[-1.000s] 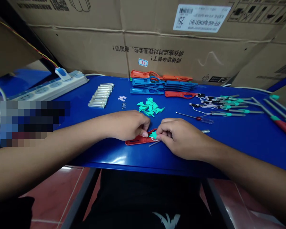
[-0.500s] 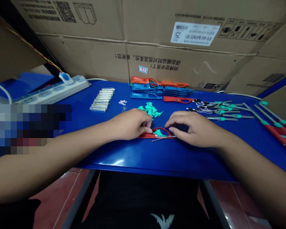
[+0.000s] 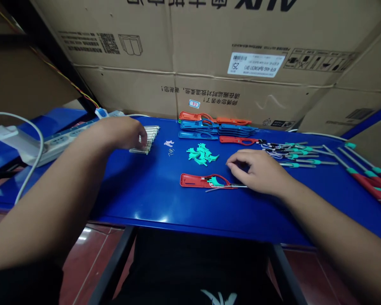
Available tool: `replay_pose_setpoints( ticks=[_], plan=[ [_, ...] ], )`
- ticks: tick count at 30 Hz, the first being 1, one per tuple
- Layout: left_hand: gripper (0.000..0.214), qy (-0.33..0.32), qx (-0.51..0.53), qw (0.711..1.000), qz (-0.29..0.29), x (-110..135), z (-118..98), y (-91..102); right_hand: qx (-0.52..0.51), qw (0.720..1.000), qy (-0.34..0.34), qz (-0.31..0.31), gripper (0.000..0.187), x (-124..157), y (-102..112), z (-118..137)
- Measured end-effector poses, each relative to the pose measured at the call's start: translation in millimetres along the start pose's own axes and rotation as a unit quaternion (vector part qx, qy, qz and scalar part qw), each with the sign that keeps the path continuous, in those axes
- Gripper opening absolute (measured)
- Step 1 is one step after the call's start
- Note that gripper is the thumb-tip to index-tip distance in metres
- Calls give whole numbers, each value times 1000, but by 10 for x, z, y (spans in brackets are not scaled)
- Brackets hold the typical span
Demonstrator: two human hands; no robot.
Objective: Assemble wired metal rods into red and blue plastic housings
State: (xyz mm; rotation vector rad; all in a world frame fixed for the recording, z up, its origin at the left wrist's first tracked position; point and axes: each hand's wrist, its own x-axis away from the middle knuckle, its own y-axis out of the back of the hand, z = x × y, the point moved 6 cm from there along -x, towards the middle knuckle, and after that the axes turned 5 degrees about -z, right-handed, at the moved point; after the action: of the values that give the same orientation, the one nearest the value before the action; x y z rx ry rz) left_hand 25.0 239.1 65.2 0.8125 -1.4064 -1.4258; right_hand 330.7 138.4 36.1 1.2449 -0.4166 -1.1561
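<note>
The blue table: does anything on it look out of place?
One red plastic handle lies alone near the front edge, away from the neat stacks at the back, with a green piece and thin metal rod set in it, so it looks half-assembled. The right hand is just beside it.

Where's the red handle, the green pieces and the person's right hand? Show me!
Red plastic handle (image 3: pixel 184 181): head view, on its left end.
Green plastic pieces (image 3: pixel 200 154): head view, on the middle of the pile.
Right hand (image 3: pixel 257 171): head view, on the back of the hand.

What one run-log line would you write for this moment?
left hand: at clear tubes | right hand: near red plastic handle | teal pieces: on blue table
</note>
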Motion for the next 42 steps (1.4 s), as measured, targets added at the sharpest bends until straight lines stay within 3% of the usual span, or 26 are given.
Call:
replay_pose_setpoints(
  ticks=[6, 11, 13, 15, 17, 28, 36, 42],
  plan=[
    [10, -9, 16, 999, 32, 18, -105, -99, -14, 1000, -9, 8, 18, -4, -17, -11],
    [15, -103, 83, 987, 96, 83, -359, -119, -16, 999, 22, 17, 18, 12, -29, 26],
    [22, -116, 91, 988, 46, 13, -376, -85, -13, 999, 33, 22, 18, 16, -36, 44],
    [24, -74, 64, 994, -54, -103, -297, -31, -10, 999, 37, 26, 18, 18, -43, 53],
    [24, -23, 45, 994, -96, -207, -216, -55, -7, 999, 39, 31, 18, 17, -47, 60],
    [23, 19, 78, 994, -71, -337, -297, -222, 7, 997, 35, 67, 20, 25, -95, 69],
    [20, 26, 46, 998, -47, -344, -264, -230, 3, 997, 33, 71, 21, 11, -102, 67],
    [22, 68, 10, 997, -39, -288, -271, -193, -5, 998, 45, 49, 19, 14, -102, 68]
  ],
)
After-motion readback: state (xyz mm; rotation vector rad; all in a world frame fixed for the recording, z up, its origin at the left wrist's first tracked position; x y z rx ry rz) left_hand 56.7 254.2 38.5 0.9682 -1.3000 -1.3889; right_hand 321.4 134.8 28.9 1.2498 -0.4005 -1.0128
